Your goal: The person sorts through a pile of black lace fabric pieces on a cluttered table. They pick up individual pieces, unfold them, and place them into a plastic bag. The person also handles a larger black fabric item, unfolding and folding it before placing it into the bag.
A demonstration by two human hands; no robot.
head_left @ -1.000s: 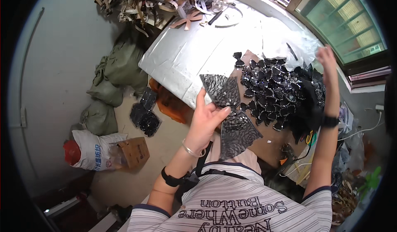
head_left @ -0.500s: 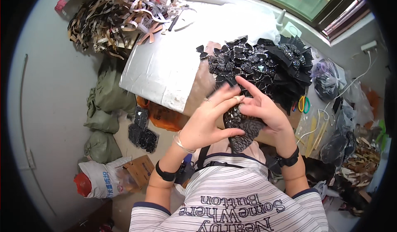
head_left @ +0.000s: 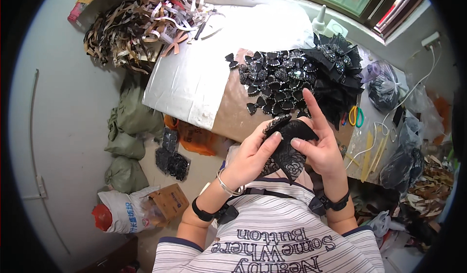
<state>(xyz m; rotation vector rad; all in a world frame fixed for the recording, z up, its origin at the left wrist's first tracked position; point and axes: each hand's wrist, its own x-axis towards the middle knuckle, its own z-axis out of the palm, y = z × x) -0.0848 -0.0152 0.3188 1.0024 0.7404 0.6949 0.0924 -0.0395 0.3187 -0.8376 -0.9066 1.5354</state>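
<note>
Between my two hands I hold a black lace piece (head_left: pixel 288 152) with pointed ends, in front of my shirt at the table's near edge. My left hand (head_left: pixel 248 157) pinches its left side with thumb and fingers. My right hand (head_left: pixel 323 151) grips the right side with its thumb on top, the index finger stretched out straight toward the table. Beyond my fingers lie several small black bows (head_left: pixel 277 76) with sparkling beaded trim, packed close together. Right of them are larger black ruffled bows (head_left: pixel 340 59) with shiny centres.
Yellow-and-teal scissors (head_left: pixel 357 117) lie at the table's right. A white cable (head_left: pixel 384 127) and plastic bags (head_left: pixel 384 95) are beyond. Ribbon strips (head_left: pixel 141 25) are heaped at the back left. Green sacks (head_left: pixel 129 141) and a cardboard box (head_left: pixel 168 201) stand on the floor at left.
My hands have moved apart slightly, and my left thumb and fingers have closed on the lace piece. It now appears turned and spread, with its dark smooth face showing.
</note>
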